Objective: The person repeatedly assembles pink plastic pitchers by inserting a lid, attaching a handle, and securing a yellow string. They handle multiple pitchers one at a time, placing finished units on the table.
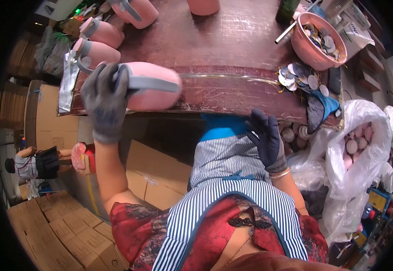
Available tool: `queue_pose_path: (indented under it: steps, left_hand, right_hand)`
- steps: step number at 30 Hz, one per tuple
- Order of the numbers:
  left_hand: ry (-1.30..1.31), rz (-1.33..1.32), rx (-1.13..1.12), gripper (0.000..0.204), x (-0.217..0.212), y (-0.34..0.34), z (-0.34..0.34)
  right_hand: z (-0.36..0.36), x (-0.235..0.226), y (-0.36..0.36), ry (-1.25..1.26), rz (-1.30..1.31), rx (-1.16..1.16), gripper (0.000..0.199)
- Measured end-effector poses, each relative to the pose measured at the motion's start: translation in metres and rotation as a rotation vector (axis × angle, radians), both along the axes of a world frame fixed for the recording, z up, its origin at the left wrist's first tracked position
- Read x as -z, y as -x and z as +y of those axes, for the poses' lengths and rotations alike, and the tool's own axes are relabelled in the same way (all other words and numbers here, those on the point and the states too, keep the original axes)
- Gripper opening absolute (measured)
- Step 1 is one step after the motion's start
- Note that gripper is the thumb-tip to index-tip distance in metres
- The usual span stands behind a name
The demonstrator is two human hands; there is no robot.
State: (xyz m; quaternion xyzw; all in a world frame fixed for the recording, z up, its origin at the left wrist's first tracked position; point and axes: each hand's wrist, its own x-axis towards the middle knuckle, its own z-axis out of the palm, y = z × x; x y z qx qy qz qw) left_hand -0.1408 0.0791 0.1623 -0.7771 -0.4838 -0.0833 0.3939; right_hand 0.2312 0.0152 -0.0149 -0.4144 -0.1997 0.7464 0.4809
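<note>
My left hand (104,97), in a grey work glove, is closed on one end of a pink jug (153,100) with a grey handle. The jug lies tilted on its side over the front left part of the dark red table (232,97); whether it touches the top I cannot tell. My right hand (265,137), in a dark glove with a grey cuff, is by the table's front edge. Its fingers are stretched out and hold nothing. Nearest to it on the table are round tags with strings (302,76) and a blue and dark cloth (320,110).
More pink jugs (104,34) line the table's left side. A pink bowl (305,54) of tags stands at the right. Right of me is a clear plastic bag (363,117) with pink round pieces; cartons (61,221) stack at lower left. Another person (38,163) stands at the far left.
</note>
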Motion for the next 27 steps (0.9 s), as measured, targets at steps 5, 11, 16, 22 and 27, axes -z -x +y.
queue_pose_path:
  steps: [5,11,16,22,27]
  left_hand:
    - [-0.019,0.091,-0.143,0.059,0.049,0.157,0.121]
    - [0.206,0.058,-0.611,0.074,0.033,0.212,0.182]
    - [-0.012,-0.303,0.128,0.046,0.007,0.061,0.287]
    - [0.425,-1.041,0.1,0.041,0.116,0.053,0.511]
    - [0.006,-1.518,0.468,0.034,0.202,-0.028,0.5]
  right_hand:
    - [0.005,0.016,-0.008,-0.045,0.108,-0.023,0.05]
    - [0.005,0.017,-0.02,-0.099,0.077,-0.052,0.044]
    - [0.009,0.004,-0.036,-0.115,-0.194,-0.112,0.045]
    - [0.039,-0.041,-0.075,-0.213,-0.227,-0.322,0.05]
    - [0.011,-0.07,-0.154,-0.215,-0.251,0.027,0.068]
